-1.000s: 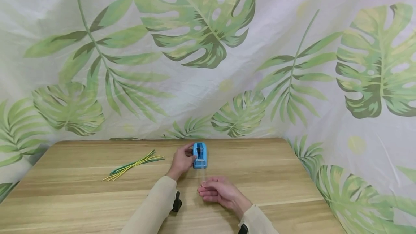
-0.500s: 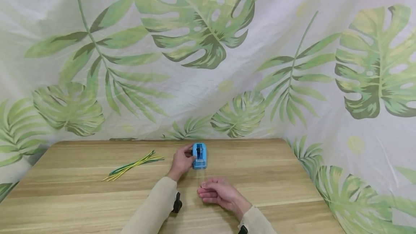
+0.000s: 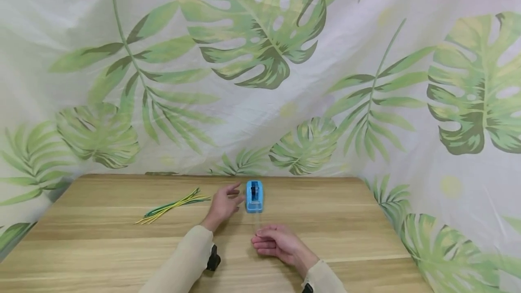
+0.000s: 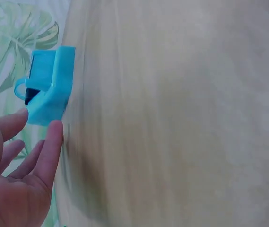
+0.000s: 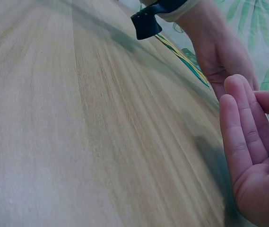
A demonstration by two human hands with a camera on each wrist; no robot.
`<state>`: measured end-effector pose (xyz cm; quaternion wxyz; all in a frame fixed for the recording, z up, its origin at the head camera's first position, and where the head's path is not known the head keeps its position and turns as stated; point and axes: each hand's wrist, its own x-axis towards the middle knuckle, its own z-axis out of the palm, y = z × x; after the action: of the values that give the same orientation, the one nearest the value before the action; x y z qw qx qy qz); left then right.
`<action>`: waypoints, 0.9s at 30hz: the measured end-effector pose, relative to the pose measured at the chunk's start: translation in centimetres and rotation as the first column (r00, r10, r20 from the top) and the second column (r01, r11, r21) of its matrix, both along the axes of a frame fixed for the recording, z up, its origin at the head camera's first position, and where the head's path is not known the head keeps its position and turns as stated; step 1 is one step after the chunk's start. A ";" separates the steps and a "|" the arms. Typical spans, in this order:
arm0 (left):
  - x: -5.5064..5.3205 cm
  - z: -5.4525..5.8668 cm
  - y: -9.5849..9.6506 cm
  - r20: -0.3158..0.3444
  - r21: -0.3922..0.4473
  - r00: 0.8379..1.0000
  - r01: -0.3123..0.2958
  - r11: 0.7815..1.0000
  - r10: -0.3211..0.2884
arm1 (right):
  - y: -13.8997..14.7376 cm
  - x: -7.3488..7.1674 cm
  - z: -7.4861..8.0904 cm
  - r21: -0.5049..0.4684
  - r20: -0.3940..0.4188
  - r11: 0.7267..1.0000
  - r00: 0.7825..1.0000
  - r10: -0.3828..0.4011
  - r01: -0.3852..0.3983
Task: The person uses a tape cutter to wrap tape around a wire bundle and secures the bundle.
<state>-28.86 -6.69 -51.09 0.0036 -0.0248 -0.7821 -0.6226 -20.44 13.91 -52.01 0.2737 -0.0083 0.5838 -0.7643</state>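
Note:
A blue tape dispenser (image 3: 254,198) stands near the back edge of the wooden table, its roll partly visible inside. From its front a clear strip of tape (image 3: 257,220) stretches toward the person. My right hand (image 3: 278,244) pinches the strip's end between thumb and forefinger, the other fingers lying together below. Just left of the dispenser is my left hand (image 3: 224,206), fingers spread and relaxed, holding nothing. In the left wrist view, the left fingertips (image 4: 55,128) lie right by the lower end of the dispenser (image 4: 54,87).
A loose bundle of thin green and yellow sticks or wires (image 3: 172,207) lies on the table (image 3: 101,248) left of the left hand. A leaf-patterned cloth (image 3: 244,116) hangs behind the table. Each sleeve bears a black wrist device (image 3: 213,259).
My left hand has let go of the dispenser and shifted slightly left, its fingers opening. The right hand still pinches the tape strip. The head view has shifted a little.

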 end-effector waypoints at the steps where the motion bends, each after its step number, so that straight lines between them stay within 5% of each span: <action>1: 0.0 0.0 0.0 0.005 0.008 1.000 0.004 1.000 -0.004 | 0.1 0.0 0.0 -0.003 0.001 1.000 1.000 0.000 0.000; 9: -0.1 -0.5 1.0 0.021 0.032 1.000 0.006 0.999 -0.007 | -0.2 0.2 0.7 -0.005 -0.007 1.000 1.000 -0.015 0.015; 27: -1.4 0.1 2.6 -0.075 -0.224 0.996 -0.073 0.972 0.057 | -0.3 0.2 1.9 -0.003 -0.016 1.000 1.000 -0.011 0.011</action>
<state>-30.28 -4.09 -50.97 0.0476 -0.0204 -0.8478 -0.5278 -20.22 13.65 -50.09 0.2648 -0.0115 0.5848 -0.7667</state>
